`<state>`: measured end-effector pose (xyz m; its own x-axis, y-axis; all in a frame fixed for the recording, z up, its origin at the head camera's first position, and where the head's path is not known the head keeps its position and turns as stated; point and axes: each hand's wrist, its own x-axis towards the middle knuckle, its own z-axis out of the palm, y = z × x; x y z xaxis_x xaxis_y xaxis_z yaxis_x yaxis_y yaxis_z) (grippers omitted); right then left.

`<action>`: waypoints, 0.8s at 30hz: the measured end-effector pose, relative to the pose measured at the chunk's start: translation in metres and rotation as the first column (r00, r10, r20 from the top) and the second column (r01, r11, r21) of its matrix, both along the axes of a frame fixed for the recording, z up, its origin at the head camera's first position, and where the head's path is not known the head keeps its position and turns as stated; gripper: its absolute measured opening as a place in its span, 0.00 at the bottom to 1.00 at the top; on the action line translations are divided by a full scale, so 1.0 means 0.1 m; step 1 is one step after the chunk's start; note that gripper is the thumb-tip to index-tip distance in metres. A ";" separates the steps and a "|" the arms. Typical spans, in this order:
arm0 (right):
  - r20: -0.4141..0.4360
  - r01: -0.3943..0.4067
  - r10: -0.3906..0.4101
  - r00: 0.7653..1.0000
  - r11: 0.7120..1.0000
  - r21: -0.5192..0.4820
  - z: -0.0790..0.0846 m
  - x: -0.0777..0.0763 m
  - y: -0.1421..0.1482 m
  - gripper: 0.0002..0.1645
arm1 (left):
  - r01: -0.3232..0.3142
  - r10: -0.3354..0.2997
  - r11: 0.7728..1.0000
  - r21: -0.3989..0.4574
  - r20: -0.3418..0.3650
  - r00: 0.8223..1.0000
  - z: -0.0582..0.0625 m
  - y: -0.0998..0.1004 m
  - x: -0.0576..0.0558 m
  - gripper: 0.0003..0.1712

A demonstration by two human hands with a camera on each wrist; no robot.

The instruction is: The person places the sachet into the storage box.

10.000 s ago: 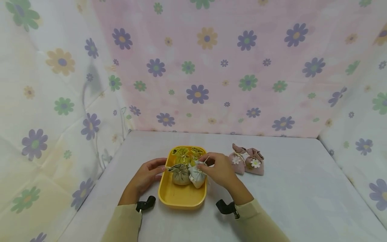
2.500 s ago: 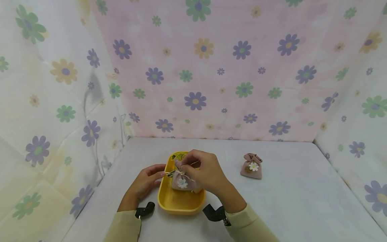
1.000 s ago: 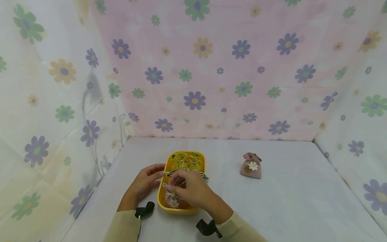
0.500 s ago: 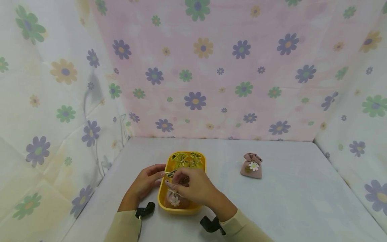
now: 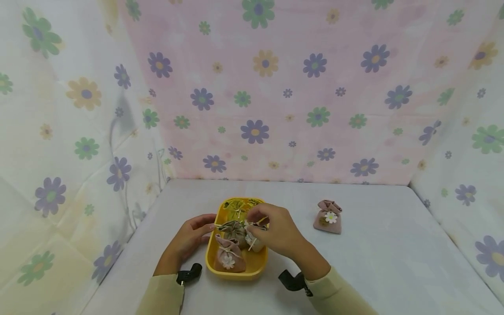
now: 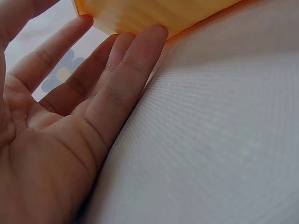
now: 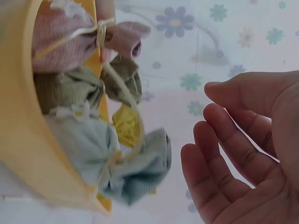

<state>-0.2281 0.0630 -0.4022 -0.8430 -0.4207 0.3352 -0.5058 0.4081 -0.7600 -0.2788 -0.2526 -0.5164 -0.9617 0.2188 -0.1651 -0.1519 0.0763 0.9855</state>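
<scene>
A yellow tray (image 5: 236,275) holds several small drawstring pouches. At its front left sits a dusty-pink pouch (image 5: 230,259) with a white flower. Behind that is an olive-grey pouch (image 5: 233,232), with a pale blue pouch (image 5: 253,242) beside it and yellow-green pouches (image 5: 236,208) at the back. My left hand (image 5: 190,238) touches the tray's left side, its fingertips (image 6: 154,35) against the outer wall. My right hand (image 5: 280,229) hovers by the pale blue pouch; in the right wrist view its loosely bent fingers (image 7: 224,123) are apart from the pouches and hold nothing.
Another dusty-pink pouch (image 5: 328,222) with a white flower lies on the white table (image 5: 374,245), right of the tray. Flower-printed cloth (image 5: 283,105) hangs behind the table and along both sides.
One pink pouch has gone from the table into the tray's front. My right hand, which pinched its neck half a second ago, has let go and moved back and right. My left hand stays.
</scene>
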 end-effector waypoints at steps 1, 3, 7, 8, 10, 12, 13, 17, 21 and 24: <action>-0.019 0.010 -0.010 1.000 1.000 -0.002 0.00 -0.01 0.04 0.13 | -0.001 0.001 1.000 -0.002 0.001 1.000 0.00 0.00 0.00 0.32; -0.063 0.029 -0.029 0.998 1.000 -0.002 -0.02 -0.04 0.12 0.12 | -0.006 0.006 1.000 -0.005 0.005 1.000 0.00 0.01 0.00 0.32; -0.134 0.092 -0.089 0.987 0.996 0.018 -0.08 -0.12 0.29 0.12 | -0.022 0.022 1.000 -0.015 0.018 1.000 0.01 0.01 0.00 0.31; -0.140 0.110 -0.106 0.984 0.994 0.021 -0.09 -0.14 0.34 0.12 | -0.028 0.028 0.999 -0.016 0.024 0.999 0.01 0.01 0.00 0.30; -0.140 0.146 -0.141 0.980 0.989 0.025 -0.10 -0.16 0.43 0.12 | -0.032 0.033 0.999 -0.020 0.033 0.999 0.01 0.00 0.00 0.30; -0.131 0.183 -0.178 0.975 0.983 0.025 -0.10 -0.17 0.51 0.12 | -0.032 0.033 0.999 -0.025 0.033 0.999 0.01 0.00 0.00 0.30; -0.126 0.199 -0.194 0.973 0.980 0.024 -0.10 -0.18 0.55 0.12 | -0.031 0.031 0.999 -0.025 0.032 0.999 0.01 0.00 0.00 0.30; -0.105 0.215 -0.212 0.972 0.976 0.022 -0.12 -0.19 0.68 0.13 | -0.025 0.025 1.000 -0.015 0.029 0.999 0.01 -0.01 0.00 0.30; -0.092 0.213 -0.209 0.973 0.976 0.034 -0.13 -0.20 0.78 0.13 | -0.022 0.022 1.000 -0.014 0.024 0.999 0.02 0.00 0.00 0.31; -0.105 0.249 -0.242 0.965 0.967 0.055 -0.10 -0.21 0.87 0.14 | -0.014 0.015 1.000 -0.010 0.018 1.000 0.01 0.01 0.00 0.31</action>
<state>-0.2491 0.1499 -0.4121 -0.8881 -0.2293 0.3982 -0.4535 0.5772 -0.6791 -0.2787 -0.2515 -0.5150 -0.9616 0.2032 -0.1843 -0.1706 0.0835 0.9818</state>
